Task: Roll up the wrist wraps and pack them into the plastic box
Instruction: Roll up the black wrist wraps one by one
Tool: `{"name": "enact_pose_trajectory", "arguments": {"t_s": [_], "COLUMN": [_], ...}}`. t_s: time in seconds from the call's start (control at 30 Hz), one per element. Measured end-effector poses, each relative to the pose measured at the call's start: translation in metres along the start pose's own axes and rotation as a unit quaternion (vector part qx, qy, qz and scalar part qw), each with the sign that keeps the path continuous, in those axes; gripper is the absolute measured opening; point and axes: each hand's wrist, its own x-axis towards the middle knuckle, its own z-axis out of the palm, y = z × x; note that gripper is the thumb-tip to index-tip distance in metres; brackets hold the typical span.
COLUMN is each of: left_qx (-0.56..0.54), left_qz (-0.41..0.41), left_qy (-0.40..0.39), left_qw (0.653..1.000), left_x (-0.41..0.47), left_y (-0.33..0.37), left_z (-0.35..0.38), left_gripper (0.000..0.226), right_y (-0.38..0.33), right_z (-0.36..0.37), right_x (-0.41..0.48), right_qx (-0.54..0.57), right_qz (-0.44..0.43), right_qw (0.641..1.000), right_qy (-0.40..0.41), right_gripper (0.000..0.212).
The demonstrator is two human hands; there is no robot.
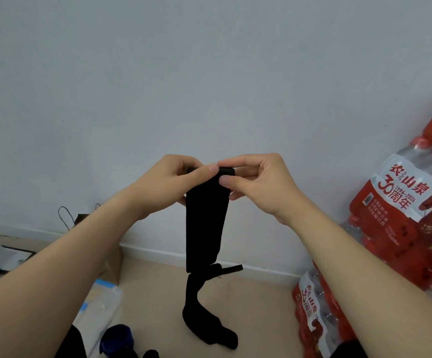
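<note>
Hands [173, 182] [256, 182], grip pinching black wrist wrap [205, 223], its top edge finger-hidden.

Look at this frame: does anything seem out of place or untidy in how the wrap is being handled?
Yes. The long black fabric wrist wrap, pinched at its top edge by the left hand and right hand, hangs unrolled, and its lower end lies bunched on the beige floor. A thin strap sticks out sideways partway down.
</note>
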Motion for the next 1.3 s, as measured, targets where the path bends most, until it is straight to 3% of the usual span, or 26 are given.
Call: {"name": "enact_pose_trajectory", "arguments": {"t_s": [0.2,0.3,0.53,0.6,0.73,0.87,0.97,1.3], "left_qx": [-0.011,-0.037,0.023,0.009,-0.028,-0.007,-0.001,0.039], "left_qz": [0.044,0.065,0.032,0.049,0.053,0.045,0.053,0.055], "left_qy": [0.001,0.016,0.01,0.024,0.021,-0.037,-0.063,-0.063], "left_qw": [0.999,0.997,0.999,0.998,0.998,0.998,0.997,0.996], "left_x": [-0.002,-0.001,0.0,0.0,0.001,-0.001,-0.002,-0.006], "left_y": [0.003,0.001,-0.001,0.001,0.003,0.004,0.006,0.006], "left_z": [0.0,0.0,0.001,0.002,0.0,0.003,0.009,0.01], "left_gripper": [0.012,0.016,0.01,0.009,0.013,0.014,0.014,0.016], "right_y": [-0.003,-0.004,-0.004,-0.006,-0.003,0.005,0.005,-0.002], "right_z": [-0.007,-0.006,-0.005,-0.007,-0.014,-0.019,-0.022,-0.021], "right_x": [-0.002,-0.003,-0.003,-0.002,-0.003,-0.006,-0.005,-0.009], "right_qx": [0.009,0.006,-0.004,0.052,0.225,0.246,0.241,0.185], "right_qz": [0.03,0.041,0.017,0.025,0.074,0.112,0.118,0.13], "right_qw": [0.999,0.999,1.0,0.998,0.966,0.95,0.951,0.966], "right_qy": [-0.024,-0.028,-0.002,-0.015,-0.103,-0.157,-0.152,-0.125], "right_gripper": [0.022,0.022,0.031,0.023,0.031,0.049,0.06,0.012]}}
